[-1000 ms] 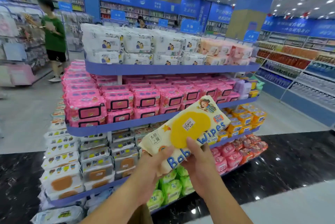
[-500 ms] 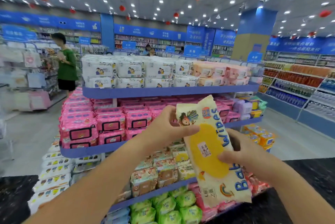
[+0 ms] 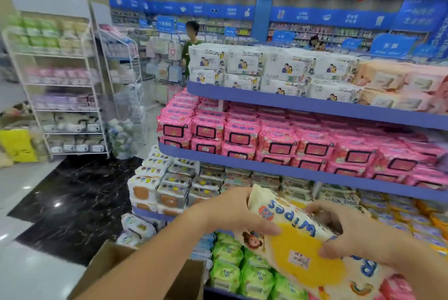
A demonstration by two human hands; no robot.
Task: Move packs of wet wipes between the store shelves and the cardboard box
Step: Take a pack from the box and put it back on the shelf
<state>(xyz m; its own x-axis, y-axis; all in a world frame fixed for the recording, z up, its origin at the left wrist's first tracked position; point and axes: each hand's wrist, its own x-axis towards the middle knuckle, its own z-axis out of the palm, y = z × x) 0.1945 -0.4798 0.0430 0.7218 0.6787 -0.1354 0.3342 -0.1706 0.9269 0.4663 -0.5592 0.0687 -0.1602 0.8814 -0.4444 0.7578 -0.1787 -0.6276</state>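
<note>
A cream pack of baby wipes with a yellow lid (image 3: 300, 246) lies slanted between both my hands, its lettering upside down to me. My left hand (image 3: 232, 212) grips its upper left end, thumb over the front. My right hand (image 3: 356, 234) clasps its right edge. Under my left forearm, a brown cardboard box (image 3: 106, 263) shows its open flaps at the bottom left. The store shelves (image 3: 303, 105) rise behind, tiered with blue edges: white packs on top, pink packs (image 3: 278, 139) below, green packs (image 3: 242, 273) lowest.
A white wire rack (image 3: 60, 86) with pastel packs stands at the left, a yellow bag (image 3: 17, 144) beside it. A person in a green shirt (image 3: 190, 42) stands behind the shelf's far end. Black marble floor strip (image 3: 72, 197) runs left of the shelves.
The view has swung left and down. The pack has turned from nearly upright to slanted and lower, upside down to me. The cardboard box has come into sight.
</note>
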